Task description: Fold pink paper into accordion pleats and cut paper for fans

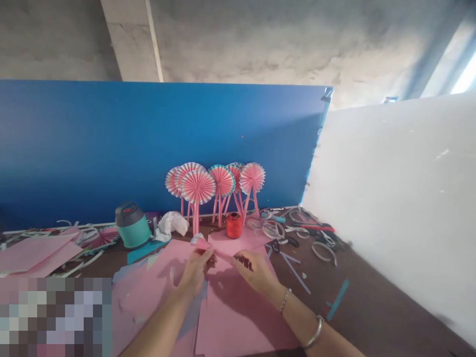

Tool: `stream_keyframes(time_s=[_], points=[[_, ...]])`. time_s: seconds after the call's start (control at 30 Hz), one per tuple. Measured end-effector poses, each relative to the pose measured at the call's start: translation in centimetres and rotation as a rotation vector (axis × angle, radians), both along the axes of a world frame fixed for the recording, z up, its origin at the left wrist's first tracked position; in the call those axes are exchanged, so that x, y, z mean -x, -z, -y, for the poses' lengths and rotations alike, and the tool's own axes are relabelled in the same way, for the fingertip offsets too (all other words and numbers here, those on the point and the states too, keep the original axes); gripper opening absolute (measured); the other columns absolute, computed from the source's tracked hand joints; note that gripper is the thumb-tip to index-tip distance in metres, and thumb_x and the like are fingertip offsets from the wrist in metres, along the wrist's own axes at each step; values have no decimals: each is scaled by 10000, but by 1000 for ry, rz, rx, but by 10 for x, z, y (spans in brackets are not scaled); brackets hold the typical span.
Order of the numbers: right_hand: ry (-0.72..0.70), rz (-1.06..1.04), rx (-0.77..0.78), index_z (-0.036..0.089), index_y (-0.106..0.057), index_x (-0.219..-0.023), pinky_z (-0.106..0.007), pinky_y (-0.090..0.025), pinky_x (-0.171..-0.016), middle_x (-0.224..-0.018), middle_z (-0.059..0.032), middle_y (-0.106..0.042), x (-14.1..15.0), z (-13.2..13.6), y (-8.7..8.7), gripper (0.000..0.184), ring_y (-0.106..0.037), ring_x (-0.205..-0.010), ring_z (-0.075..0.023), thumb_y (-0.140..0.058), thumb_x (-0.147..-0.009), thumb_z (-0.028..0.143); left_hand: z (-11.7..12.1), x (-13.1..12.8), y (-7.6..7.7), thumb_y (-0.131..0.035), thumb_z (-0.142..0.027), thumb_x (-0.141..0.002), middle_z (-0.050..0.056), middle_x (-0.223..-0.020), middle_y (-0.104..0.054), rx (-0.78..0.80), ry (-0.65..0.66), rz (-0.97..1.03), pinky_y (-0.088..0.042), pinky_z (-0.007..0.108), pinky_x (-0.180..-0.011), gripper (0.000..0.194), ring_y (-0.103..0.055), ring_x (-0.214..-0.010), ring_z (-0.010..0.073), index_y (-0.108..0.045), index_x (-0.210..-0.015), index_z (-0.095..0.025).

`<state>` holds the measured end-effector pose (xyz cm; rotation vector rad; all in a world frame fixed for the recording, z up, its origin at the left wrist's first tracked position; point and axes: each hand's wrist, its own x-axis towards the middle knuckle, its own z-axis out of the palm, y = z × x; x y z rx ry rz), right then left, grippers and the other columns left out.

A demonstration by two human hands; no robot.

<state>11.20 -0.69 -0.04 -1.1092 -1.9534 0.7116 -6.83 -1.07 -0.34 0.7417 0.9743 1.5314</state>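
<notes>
Left hand [194, 271], right hand [256, 272] pinch pink paper [211, 247] (white board [390, 213] rightward).

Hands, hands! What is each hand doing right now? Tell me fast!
Left hand: closed, pinching a pink paper strip.
Right hand: closed, pinching the other end of that strip.

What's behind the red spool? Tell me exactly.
Behind the red spool stand pink pleated paper fans on paper sticks, with a blue board beyond them. The spool covers whatever lies directly behind its lower part, including where the sticks meet the surface.
</notes>
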Motion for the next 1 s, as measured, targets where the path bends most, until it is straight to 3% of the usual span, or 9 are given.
stream_keyframes(time_s=[0.13, 0.3, 0.47, 0.67, 0.87, 1.0], points=[[32, 2, 32, 140, -662, -915, -231, -385, -540, -703, -35, -645, -1, 1, 1, 272, -535, -599, -135, -499, -842, 346, -13, 22, -4, -785, -277, -599, -56, -540, -564, -57, -141, 102, -416, 149, -465, 241, -510, -466, 46, -591, -674, -157], [28, -1, 21, 147, -665, -871, -234, -390, -552, -704, -36, -656, -1, 0, 4, 224, -547, -604, -138, -491, -827, 281, -26, 58, -8, -709, -240, -684, -99, -470, -466, -53, -339, 178, -356, 111, -400, 200, -443, -392, 10, -529, -636, -167], [11, 2, 18, 154, -668, -815, -231, -410, -580, -745, -44, -681, 0, 0, 5, 197, -578, -639, -145, -484, -814, 225, -24, 61, -5, -747, -323, -629, -74, -511, -517, -20, -393, 71, -357, 127, -396, 276, -492, -418, 31, -524, -644, -161], [-22, 10, 11, 163, -676, -782, -232, -431, -611, -766, -47, -700, 0, -1, 5, 193, -605, -671, -153, -488, -803, 199, -21, 50, 5, -650, -495, -646, 28, -707, -653, 13, -379, -263, -451, 219, -484, 359, -661, -652, 173, -565, -765, -167], [-40, 36, 27, 166, -685, -779, -236, -436, -605, -759, -49, -702, 0, -2, 6, 190, -605, -663, -157, -498, -791, 194, -22, 70, 9, -474, -440, -779, 34, -537, -611, 137, -439, -839, -392, 276, -465, 307, -588, -493, 195, -569, -630, -190], [-44, 52, 28, 164, -686, -771, -231, -426, -598, -744, -43, -698, 0, -3, 9, 185, -597, -655, -150, -503, -782, 182, -18, 74, 4, -461, -410, -795, 99, -607, -650, 176, -407, -1242, -425, 355, -642, 326, -624, -719, 282, -592, -585, -198]])
